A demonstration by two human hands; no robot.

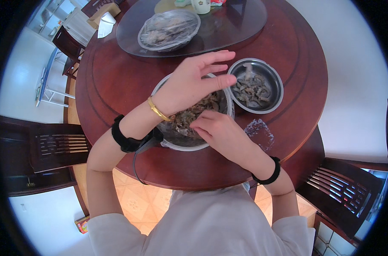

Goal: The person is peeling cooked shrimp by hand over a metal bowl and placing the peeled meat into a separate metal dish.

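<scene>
My left hand point(197, 76) reaches over a large bowl toward a smaller metal bowl point(278, 96), its fingers apart and its thumb at that bowl's left rim. Peeled-looking raw shrimp point(253, 91) lie in the metal bowl, one pale piece near its far wall. My right hand point(213, 128) is low over the large bowl point(187, 148), fingertips bunched at the shrimp shells and heads point(194, 116) inside; whether they grip a piece is hidden. A gold bangle point(157, 109) and a black strap are on my left arm; another black band circles my right wrist.
Both bowls stand on a round reddish wooden table point(117, 86). Behind them a glass turntable point(226, 35) carries a film-covered bowl point(168, 30) and a cup point(201, 5). A wet whitish patch point(260, 132) marks the table at right. Chairs point(59, 144) flank it.
</scene>
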